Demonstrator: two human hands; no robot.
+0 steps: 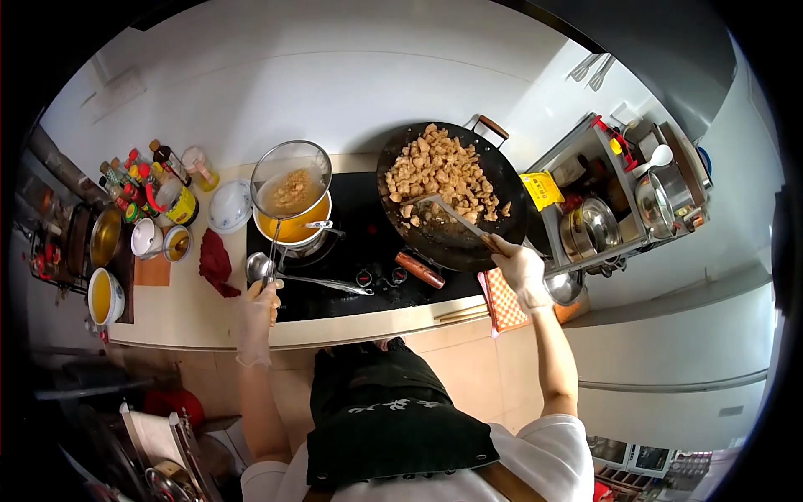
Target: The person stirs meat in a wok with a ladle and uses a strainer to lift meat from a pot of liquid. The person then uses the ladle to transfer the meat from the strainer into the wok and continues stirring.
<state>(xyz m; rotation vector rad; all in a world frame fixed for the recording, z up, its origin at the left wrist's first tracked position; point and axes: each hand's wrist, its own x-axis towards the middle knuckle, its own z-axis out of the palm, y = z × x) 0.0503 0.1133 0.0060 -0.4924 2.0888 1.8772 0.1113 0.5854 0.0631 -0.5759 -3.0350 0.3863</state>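
My left hand (261,314), in a clear glove, is closed on the handle of a round mesh strainer (293,156). Some browned pieces (293,191) lie in the strainer, which is over a white pot of yellow liquid (293,229). In my gloved right hand (520,269) is the wooden handle of a metal spatula (452,214). Its blade is in the black wok (401,244), at the lower edge of a heap of browned chunks (439,167). A metal ladle (326,284) lies on the black cooktop, its bowl near my left hand.
Bottles (167,159), small bowls (146,238) and a dark red cloth (216,263) are on the left counter. A metal rack (585,219) with pots stands right of the wok. A checked cloth (503,303) and chopsticks (462,315) lie at the front edge.
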